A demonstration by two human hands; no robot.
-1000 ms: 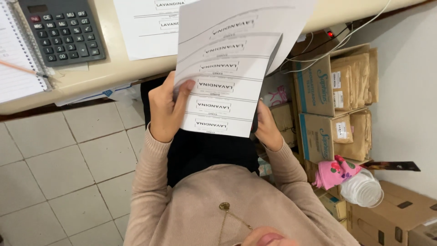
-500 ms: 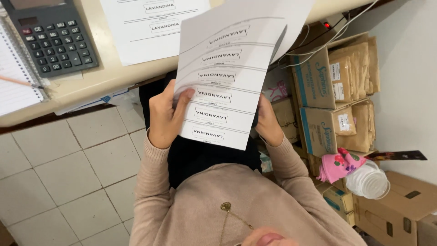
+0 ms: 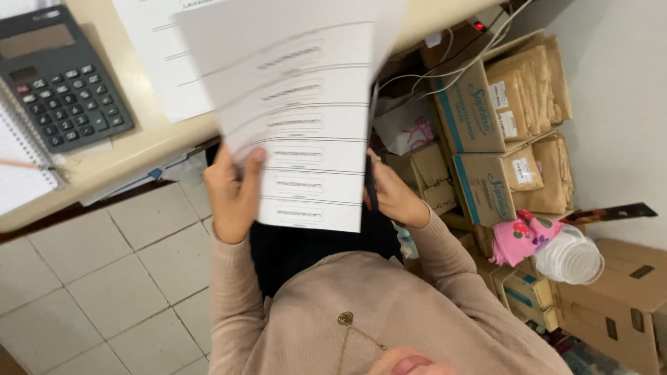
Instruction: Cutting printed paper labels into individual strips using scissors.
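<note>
Pale floor tiles [image 3: 90, 278] fill the lower left, and a cream desk [image 3: 149, 149] runs across the top of the view. Below the desk edge, over the person's lap, a white sheet of paper [image 3: 306, 125] printed with ruled label strips is held up, tilted and motion-blurred, its upper part overlapping the desk. The left hand [image 3: 233, 198] grips the sheet's lower left edge, thumb on the front face and fingers curled behind. The right hand [image 3: 392, 198] sits at the sheet's lower right edge; its fingers are mostly hidden behind the paper, so I cannot tell how they close. On the desk, left of the sheet, lies a dark calculator [image 3: 62, 80], and left of that a spiral notebook [image 3: 21, 173] with a pencil across it. Just behind the held sheet, another printed page [image 3: 163, 62] rests flat on the desk. Right of the sheet, cardboard boxes [image 3: 486, 139] stand stacked with brown paper packets, and below them are a pink cloth [image 3: 521, 236] and a clear plastic container [image 3: 570, 257].
</note>
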